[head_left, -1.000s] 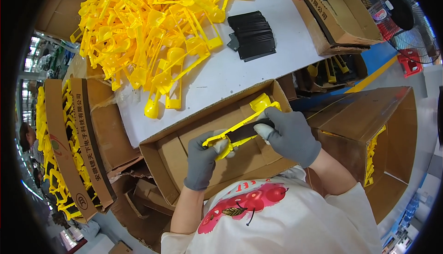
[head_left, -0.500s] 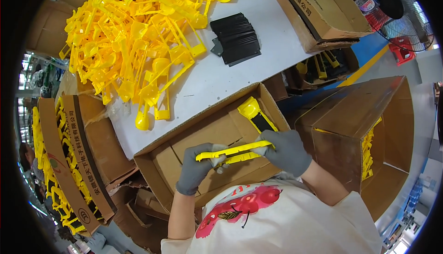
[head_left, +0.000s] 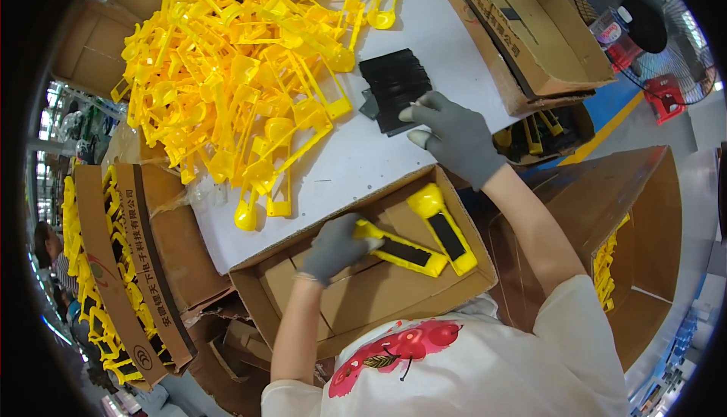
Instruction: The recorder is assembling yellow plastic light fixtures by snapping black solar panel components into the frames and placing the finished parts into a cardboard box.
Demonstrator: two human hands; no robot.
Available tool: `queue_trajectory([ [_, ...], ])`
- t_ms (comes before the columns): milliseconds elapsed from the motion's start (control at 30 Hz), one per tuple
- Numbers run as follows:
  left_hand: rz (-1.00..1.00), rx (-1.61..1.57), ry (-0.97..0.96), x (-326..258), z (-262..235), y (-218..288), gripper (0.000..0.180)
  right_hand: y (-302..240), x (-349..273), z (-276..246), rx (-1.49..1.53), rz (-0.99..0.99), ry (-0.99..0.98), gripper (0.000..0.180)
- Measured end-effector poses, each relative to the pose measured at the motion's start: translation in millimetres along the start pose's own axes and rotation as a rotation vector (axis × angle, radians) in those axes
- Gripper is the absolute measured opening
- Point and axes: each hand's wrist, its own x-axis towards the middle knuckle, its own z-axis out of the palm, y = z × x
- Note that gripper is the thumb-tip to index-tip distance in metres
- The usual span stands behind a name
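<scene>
In the shallow cardboard box [head_left: 284,296] in front of me, my left hand [head_left: 335,249] is closed on one end of a yellow plastic frame with a black insert [head_left: 401,251]. A second yellow frame with a black insert [head_left: 445,228] lies beside it, in the right part of the box. My right hand [head_left: 453,133], in a grey glove with pale fingertips, reaches over the white table to the near right end of a stack of thin black strips [head_left: 394,80]. Its thumb and fingers are apart, with nothing visible held between them.
A large heap of yellow frames [head_left: 227,61] covers the left of the white table [head_left: 326,178]. An open carton [head_left: 530,27] stands at the far right edge. Cartons with yellow parts stand on the left [head_left: 140,258] and right [head_left: 644,220]. A fan [head_left: 670,38] is behind.
My right hand has let go of the yellow frame and moved up to the black strips. My left hand has lowered the frame into the box, its black insert now facing up.
</scene>
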Motion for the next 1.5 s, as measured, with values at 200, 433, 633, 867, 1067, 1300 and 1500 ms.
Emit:
queue_trajectory([
  [200, 0.121, 0.731, 0.489, -3, -1, 31, 0.022, 7, 36, 34, -0.123, -0.134, -0.112, 0.035],
  [433, 0.149, 0.754, 1.218, 7, -109, 1, 0.048, 12, 39, 35, -0.118, -0.255, -0.095, 0.031],
  [633, 0.280, 0.635, 1.221, 16, -102, -55, 0.032, -10, 27, 4, 0.229, -0.119, 0.190, 0.021],
  [867, 0.408, -0.755, 0.753, -50, -53, -17, 0.020, -66, -35, -50, 0.994, 0.246, 0.194, 0.016],
  [1067, 0.270, -1.006, 0.431, -77, 2, -5, 0.041, -99, -73, -31, 0.965, 0.346, -0.128, 0.022],
  [1300, 0.218, -1.082, 0.361, -84, 15, 0, 0.033, -102, -82, -24, 0.783, 0.240, -0.129, 0.020],
  [1500, 0.214, -1.025, 0.295, -87, 14, 4, 0.035, -108, -83, -32, 0.571, 0.167, -0.102, 0.015],
])
